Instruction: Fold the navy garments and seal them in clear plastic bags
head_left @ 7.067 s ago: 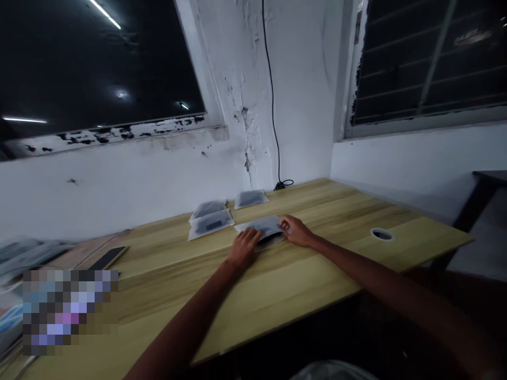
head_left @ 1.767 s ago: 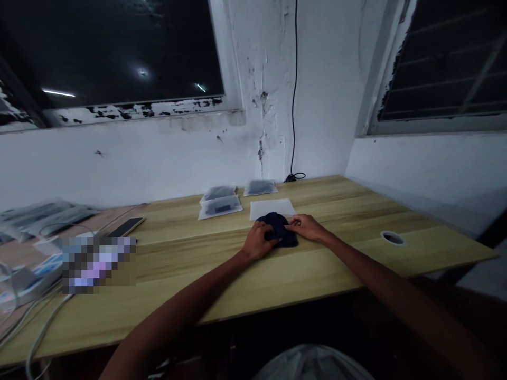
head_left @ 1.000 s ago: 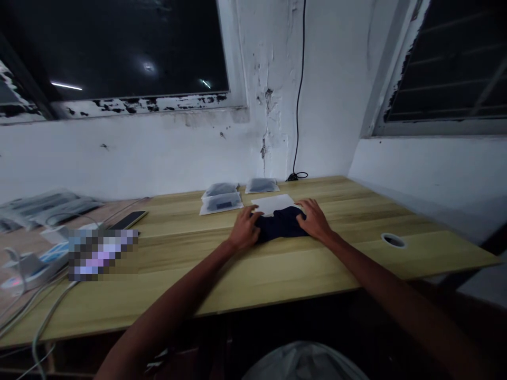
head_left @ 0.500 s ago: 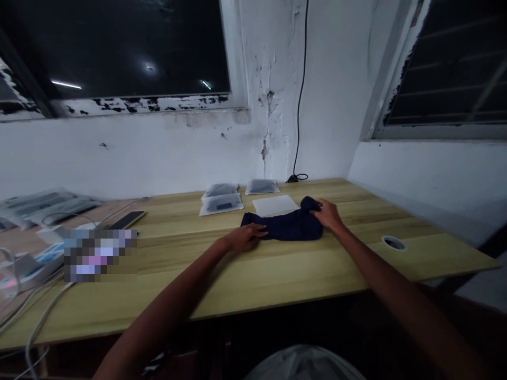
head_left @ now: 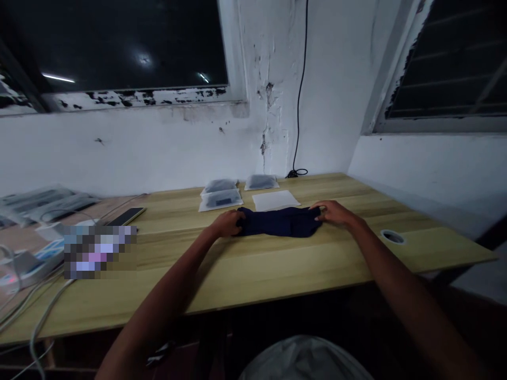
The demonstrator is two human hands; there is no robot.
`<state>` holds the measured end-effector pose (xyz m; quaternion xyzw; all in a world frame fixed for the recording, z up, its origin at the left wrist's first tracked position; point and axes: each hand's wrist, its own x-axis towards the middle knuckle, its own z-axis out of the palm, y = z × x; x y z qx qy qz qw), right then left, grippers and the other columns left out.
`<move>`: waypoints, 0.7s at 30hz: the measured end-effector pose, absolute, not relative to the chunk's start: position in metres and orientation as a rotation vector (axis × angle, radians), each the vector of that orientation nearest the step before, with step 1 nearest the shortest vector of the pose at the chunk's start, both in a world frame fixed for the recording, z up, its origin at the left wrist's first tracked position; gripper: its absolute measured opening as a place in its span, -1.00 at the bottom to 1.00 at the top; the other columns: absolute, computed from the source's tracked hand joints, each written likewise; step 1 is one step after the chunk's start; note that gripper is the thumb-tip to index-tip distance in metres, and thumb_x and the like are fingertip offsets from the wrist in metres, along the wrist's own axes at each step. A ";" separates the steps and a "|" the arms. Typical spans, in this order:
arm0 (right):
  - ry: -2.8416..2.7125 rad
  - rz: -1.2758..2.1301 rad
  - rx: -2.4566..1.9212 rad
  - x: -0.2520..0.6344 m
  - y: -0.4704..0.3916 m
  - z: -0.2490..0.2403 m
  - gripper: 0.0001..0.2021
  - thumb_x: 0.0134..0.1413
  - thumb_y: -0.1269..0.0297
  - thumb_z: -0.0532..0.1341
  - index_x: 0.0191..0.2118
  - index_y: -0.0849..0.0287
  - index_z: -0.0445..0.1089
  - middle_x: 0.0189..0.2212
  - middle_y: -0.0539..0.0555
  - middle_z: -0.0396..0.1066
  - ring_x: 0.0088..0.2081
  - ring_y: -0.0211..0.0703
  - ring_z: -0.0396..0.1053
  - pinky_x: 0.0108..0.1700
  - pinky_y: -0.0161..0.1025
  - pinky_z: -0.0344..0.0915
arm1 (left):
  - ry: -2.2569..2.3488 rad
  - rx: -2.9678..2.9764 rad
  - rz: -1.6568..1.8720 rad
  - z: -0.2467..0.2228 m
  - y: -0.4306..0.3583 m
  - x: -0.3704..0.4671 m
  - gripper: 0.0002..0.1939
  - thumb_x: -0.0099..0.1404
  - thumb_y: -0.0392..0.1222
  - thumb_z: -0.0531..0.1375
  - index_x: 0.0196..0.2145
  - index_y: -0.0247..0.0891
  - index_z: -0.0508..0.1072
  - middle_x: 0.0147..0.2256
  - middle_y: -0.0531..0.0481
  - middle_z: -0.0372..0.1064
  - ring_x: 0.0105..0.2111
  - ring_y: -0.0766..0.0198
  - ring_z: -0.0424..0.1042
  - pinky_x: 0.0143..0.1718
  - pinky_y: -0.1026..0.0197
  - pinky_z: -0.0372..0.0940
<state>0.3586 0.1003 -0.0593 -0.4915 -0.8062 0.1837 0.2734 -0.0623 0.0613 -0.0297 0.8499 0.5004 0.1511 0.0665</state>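
Note:
A dark blue folded cloth (head_left: pixel 279 221) lies flat on the wooden table in a long strip; what kind of garment or fabric it is cannot be made out. My left hand (head_left: pixel 228 223) is closed on the cloth's left end, its fingertips partly hidden. At the upper right corner, my right hand (head_left: pixel 335 212) pinches the cloth's edge between thumb and fingers. Just behind the cloth lies a flat white sheet or empty-looking bag (head_left: pixel 276 200), touched by neither hand.
Frosted packets (head_left: pixel 221 199) and another packet (head_left: pixel 262 182) lie near the wall. On the left are a phone (head_left: pixel 127 216), a power strip (head_left: pixel 41 258) with cables, and several grey packages (head_left: pixel 47 203). A round cable hole (head_left: pixel 393 237) is at the right.
The cloth's right end, bunched up before, now lies flatter. My left hand has shifted left from on top of the cloth to its left end; my right hand has moved slightly right.

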 end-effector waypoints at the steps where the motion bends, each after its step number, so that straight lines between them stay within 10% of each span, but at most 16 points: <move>1: -2.144 0.510 -1.347 0.358 0.100 -0.061 -0.62 -0.19 0.33 0.33 -0.12 0.14 0.53 -0.22 0.07 0.55 -0.30 -0.07 0.44 -0.18 -0.18 0.33 | 1.598 2.573 0.422 -0.030 0.062 -0.063 -0.61 -0.08 -0.36 0.22 -0.23 -0.15 0.54 -0.17 -0.12 0.50 -0.13 0.00 0.45 -0.05 0.08 0.29; 12: -2.022 0.559 -1.125 0.347 0.089 -0.042 -0.69 -0.15 0.03 0.37 -0.30 0.14 0.54 -0.14 0.14 0.52 -0.06 0.08 0.42 0.05 -0.05 0.27 | 1.269 2.448 0.530 -0.005 0.051 -0.064 -0.81 0.00 -0.26 0.17 -0.37 -0.16 0.51 -0.29 -0.03 0.51 -0.24 0.12 0.46 -0.12 0.14 0.28; 21: -2.192 1.268 -0.963 0.324 0.057 -0.018 -0.65 -0.13 -0.01 0.36 -0.35 0.22 0.48 -0.39 0.03 0.48 -0.31 -0.15 0.40 -0.21 -0.26 0.28 | 0.896 1.908 0.355 0.027 0.025 -0.054 -0.80 -0.06 -0.12 0.30 -0.42 -0.22 0.52 -0.44 -0.04 0.45 -0.41 0.22 0.41 -0.38 0.26 0.29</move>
